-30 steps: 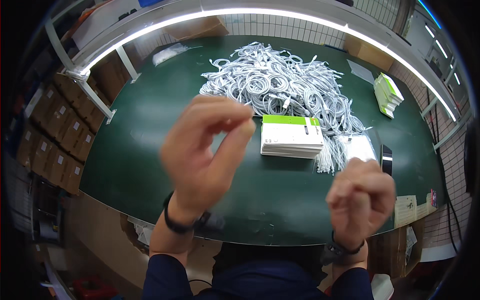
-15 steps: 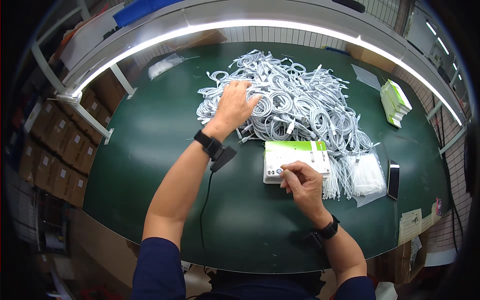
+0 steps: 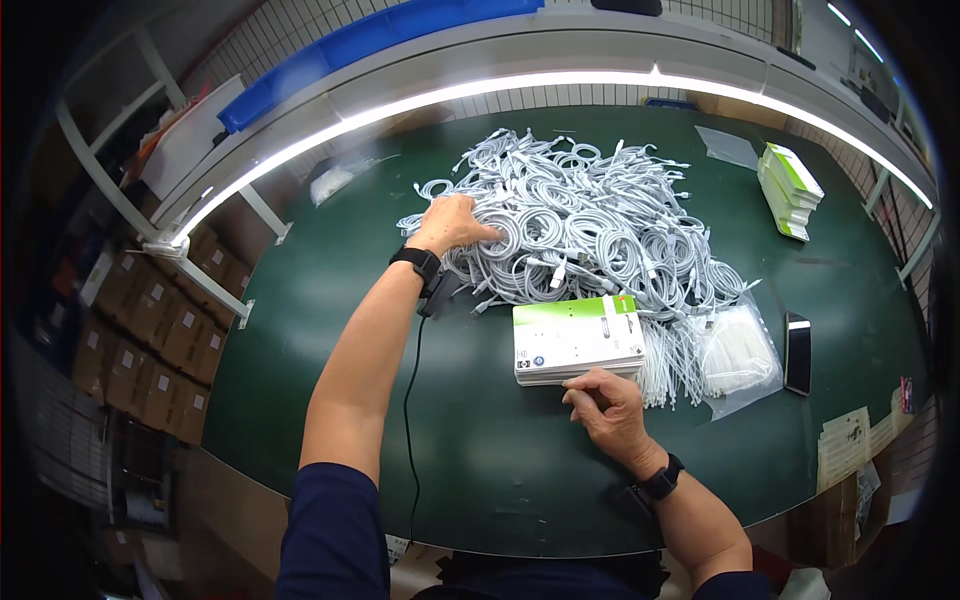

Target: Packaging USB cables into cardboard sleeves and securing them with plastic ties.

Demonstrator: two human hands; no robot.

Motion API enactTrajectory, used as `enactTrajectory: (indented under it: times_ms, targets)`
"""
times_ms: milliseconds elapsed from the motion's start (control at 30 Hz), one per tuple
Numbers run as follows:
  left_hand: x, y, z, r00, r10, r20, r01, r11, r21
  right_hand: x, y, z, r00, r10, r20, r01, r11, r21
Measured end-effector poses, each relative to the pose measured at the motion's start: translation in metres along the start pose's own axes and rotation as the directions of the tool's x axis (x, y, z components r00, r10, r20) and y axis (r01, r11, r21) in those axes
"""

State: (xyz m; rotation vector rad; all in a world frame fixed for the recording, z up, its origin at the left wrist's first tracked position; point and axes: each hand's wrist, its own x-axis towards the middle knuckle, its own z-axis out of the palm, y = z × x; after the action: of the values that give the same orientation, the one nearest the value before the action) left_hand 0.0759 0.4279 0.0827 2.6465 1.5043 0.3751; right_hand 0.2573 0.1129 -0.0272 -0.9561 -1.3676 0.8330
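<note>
A large heap of light grey coiled cables [image 3: 600, 215] lies across the far middle of the table. My left hand [image 3: 450, 224] is at the heap's left side, thumb out to the right over a coil and apart from the fingers; its fingertips are partly hidden among the cables. Below the heap, a stack of green and white printed cards [image 3: 578, 335] lies flat. My right hand [image 3: 612, 415] is at the stack's front edge with fingers curled and thumb drawn in; whatever is between them, if anything, is hidden. White cable ties [image 3: 672, 362] lie loose beside the stack.
Right of the ties are a clear bag of white ties [image 3: 738, 352] and a phone [image 3: 797, 355]. More green and white cards [image 3: 790, 192] stand at the far right. A black cord [image 3: 410, 430] runs from my left wrist. A lit lamp bar [image 3: 560, 78] spans the back.
My left hand has gone from spread fingers above the heap to reaching lower into its left side. My right hand has slid off the card stack's face to its front edge. The view has shifted.
</note>
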Motion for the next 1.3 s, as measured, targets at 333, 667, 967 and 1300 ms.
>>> enactTrajectory:
  times_ms: [333,667,967,1300]
  targets:
    - [0.008,-0.035,-0.031,0.969,-0.133,0.207,0.217,0.860,-0.463,0.003,0.000,0.001,0.996,-0.088,-0.015,0.088,0.996,0.030]
    - [-0.028,-0.014,-0.045,0.893,-0.329,-0.308,0.053,0.755,-0.654,-0.005,-0.011,0.008,0.997,-0.063,0.035,0.062,0.997,0.053]
    - [-0.168,0.127,-0.031,0.808,0.164,-0.565,-0.430,0.820,-0.378,-0.005,-0.036,0.001,0.973,0.215,0.086,-0.230,0.944,0.237]
    - [-0.220,0.173,0.013,0.581,0.456,-0.674,-0.653,0.756,-0.051,-0.003,-0.041,-0.004,0.998,0.060,-0.035,-0.052,0.978,0.202]
